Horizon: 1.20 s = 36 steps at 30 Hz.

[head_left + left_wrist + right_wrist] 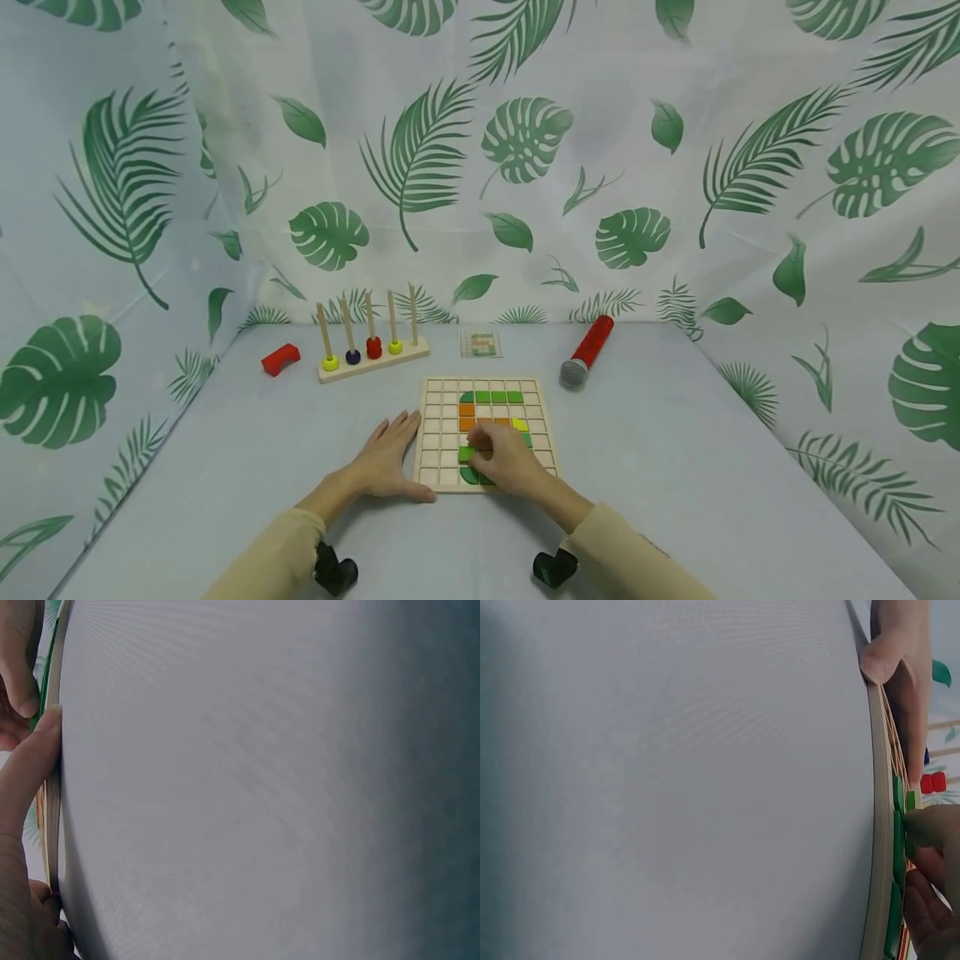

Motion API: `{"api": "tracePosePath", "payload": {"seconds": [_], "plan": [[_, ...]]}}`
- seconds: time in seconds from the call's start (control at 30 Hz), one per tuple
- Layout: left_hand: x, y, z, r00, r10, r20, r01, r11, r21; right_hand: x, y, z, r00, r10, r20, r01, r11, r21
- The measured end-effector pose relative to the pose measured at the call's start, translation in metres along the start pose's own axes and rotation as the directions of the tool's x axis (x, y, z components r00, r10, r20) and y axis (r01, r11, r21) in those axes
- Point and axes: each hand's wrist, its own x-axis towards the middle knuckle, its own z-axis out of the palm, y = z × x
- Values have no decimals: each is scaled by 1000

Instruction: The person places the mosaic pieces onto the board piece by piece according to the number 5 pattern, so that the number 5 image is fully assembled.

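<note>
A wooden grid board [440,445] lies on the table with green, orange and yellow tiles set in some of its squares. My left hand [387,458] rests along the board's left side, fingers spread, with the thumb at the front left corner. Over the board's lower middle, my right hand [510,458] bends its thumb and fingers round a green tile [466,455]. In the right wrist view the green tile [910,801] shows at the fingertips, beside darker green pieces [897,847] along the front edge. The right hand covers part of the lower rows.
Behind the board lies a small pattern card [481,343]. A wooden peg stand [375,364] with coloured beads stands back left, beside a red block [281,359]. A red microphone [587,352] lies back right. Leaf-printed cloth [480,167] hangs behind the table.
</note>
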Motion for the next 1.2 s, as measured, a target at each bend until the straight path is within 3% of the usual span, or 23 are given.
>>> {"api": "tracePosePath", "payload": {"seconds": [0.77,0.93,1.2], "plan": [[-3,0,-2,1000,-14,5,14,1000,-14,0,6,0,1000,-12,12,11,999,40],[-2,-3,0,1000,-23,5,23,1000,-11,-2,13,-11,999,18,-35,-15,997,81],[-1,-5,1,1000,-30,3,30,1000,-9,-12,41,-44,985,121,-122,-122,992,-5]]}}
